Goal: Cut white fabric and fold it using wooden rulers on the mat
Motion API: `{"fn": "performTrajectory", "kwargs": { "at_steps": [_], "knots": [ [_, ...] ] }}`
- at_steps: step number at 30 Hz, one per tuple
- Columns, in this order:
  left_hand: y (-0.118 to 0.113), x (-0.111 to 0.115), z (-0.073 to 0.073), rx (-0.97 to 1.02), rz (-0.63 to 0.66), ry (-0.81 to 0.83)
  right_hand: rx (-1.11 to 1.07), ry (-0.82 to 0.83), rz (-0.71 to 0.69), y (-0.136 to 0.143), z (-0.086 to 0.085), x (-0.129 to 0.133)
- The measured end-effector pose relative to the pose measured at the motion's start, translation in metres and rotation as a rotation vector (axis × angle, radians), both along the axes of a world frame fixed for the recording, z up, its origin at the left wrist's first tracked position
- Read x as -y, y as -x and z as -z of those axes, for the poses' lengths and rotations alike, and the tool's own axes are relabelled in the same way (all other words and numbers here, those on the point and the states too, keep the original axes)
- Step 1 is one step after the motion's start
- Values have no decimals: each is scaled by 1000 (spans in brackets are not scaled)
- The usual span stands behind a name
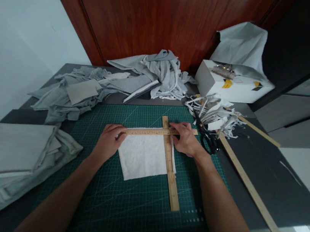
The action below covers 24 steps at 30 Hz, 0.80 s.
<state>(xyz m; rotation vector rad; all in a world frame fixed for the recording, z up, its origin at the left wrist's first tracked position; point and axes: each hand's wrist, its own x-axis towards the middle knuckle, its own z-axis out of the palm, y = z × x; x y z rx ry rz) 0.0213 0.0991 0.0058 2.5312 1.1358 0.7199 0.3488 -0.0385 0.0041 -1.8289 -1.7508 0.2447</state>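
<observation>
A piece of white fabric (144, 156) lies on the green cutting mat (131, 205). Across its far edge runs a narrow wooden ruler (147, 131), with my left hand (112, 140) closed on its left end. A wider wooden ruler (172, 191) lies lengthwise over the fabric's right side, under the narrow one. My right hand (185, 138) is closed around the right part of the narrow ruler, where the two rulers cross. Part of the fabric's right edge shows beyond the wider ruler. My fingertips are partly hidden on both sides.
Black scissors (209, 141) lie right of my right hand beside a heap of white fabric strips (216, 111). Grey scraps (160, 74) cover the table's back. Folded fabric (8, 149) lies left. A white box (234, 83) stands back right; a long wooden stick (253, 195) crosses the right side.
</observation>
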Motion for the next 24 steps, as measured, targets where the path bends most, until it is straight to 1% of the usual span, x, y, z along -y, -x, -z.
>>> {"fn": "performTrajectory", "kwargs": {
  "at_steps": [8, 17, 24],
  "knots": [
    [1, -1, 1, -5, 5, -11, 17, -5, 29, 4, -4, 0],
    [1, -1, 0, -10, 6, 7, 4, -13, 35, 4, 1, -1],
    [1, 0, -1, -5, 9, 4, 21, -16, 59, 7, -1, 0]
  ]
}}
